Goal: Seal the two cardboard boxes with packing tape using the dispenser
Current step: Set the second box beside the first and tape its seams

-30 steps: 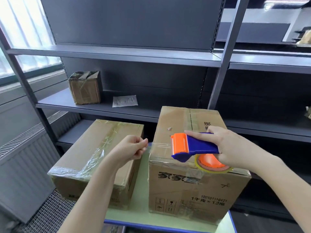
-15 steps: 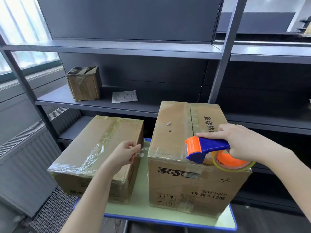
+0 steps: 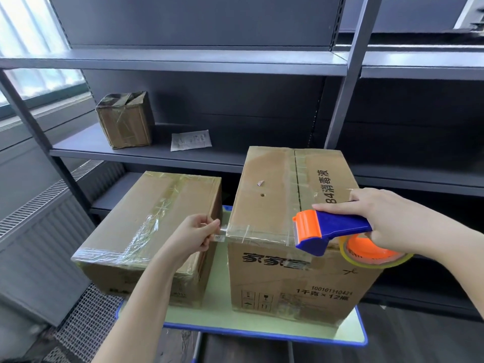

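Right box printed "84消毒液", "1千克×12"; left grip pinches tape end; right grip clasps dispenser.

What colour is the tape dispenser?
Dispenser: blue handle, orange head and hub, in the head view.

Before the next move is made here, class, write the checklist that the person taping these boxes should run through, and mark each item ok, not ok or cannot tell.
1. The left hand pinches the tape end at the near left corner of the tall box: ok.
2. The right hand grips the dispenser: ok.
3. The strip runs along the tall box's front top edge: ok.
4. The strip is pressed flat: cannot tell.
5. The tall box's top seam is sealed: cannot tell.
6. The low box sits fully on the table: not ok, it overhangs the left edge.
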Demonstrator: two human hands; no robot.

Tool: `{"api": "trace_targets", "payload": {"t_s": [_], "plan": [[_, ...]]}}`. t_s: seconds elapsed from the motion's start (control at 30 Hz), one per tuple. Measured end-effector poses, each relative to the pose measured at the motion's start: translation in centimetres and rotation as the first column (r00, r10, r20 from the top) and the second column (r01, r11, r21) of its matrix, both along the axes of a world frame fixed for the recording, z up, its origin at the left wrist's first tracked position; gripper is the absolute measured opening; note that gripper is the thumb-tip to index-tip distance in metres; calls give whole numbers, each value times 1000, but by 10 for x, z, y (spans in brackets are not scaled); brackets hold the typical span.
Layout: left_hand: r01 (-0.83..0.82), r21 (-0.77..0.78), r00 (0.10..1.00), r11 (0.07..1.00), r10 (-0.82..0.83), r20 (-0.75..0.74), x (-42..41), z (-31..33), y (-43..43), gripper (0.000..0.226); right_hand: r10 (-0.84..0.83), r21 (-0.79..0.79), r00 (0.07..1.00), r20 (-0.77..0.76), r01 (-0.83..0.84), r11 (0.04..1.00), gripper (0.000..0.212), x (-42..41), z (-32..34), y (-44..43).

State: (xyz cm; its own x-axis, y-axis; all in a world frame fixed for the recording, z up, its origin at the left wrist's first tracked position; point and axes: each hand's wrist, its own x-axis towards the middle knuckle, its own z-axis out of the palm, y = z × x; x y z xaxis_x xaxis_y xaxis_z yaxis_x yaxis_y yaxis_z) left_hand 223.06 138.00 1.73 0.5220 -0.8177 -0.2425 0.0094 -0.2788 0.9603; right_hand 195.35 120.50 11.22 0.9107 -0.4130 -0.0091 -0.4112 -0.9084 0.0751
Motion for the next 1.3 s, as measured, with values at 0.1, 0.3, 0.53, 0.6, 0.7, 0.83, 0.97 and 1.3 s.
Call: {"api": "trace_targets", "payload": {"t_s": [0.1,0.3,0.53,0.6,0.7,0.83,0.97,1.3], "plan": [[-7,25,1000,1000,7,9,0,-6,0,25,0,-7,1000,7,0,1000,85,-1,-1,2],[13,158,982,987,-43,186,-16,-20,-11,35,24,-5,999,21,-24,1000,82,2,0,-1],[-16,193,907,981,-67,416,-23,-23,-11,32,73,-19,997,24,-73,997,82,6,-1,-1],[-17,193,875,981,-79,478,-25,-20,-9,28,79,-18,997,22,-79,997,81,6,-1,0],[-4,219,832,976,-118,542,-26,-14,-7,14,78,-7,997,22,-77,997,81,6,0,0],[28,312,801,950,-208,561,-25,-4,-10,20,64,20,997,43,-65,998,81,3,0,-1],[81,467,884,881,-280,374,-30,-4,-8,43,41,-33,998,52,-39,999,79,-1,-2,-3],[-4,-259,626,966,205,752,-69,-3,-13,41,32,-148,1000,1,-31,988,77,-11,2,-17]]}}
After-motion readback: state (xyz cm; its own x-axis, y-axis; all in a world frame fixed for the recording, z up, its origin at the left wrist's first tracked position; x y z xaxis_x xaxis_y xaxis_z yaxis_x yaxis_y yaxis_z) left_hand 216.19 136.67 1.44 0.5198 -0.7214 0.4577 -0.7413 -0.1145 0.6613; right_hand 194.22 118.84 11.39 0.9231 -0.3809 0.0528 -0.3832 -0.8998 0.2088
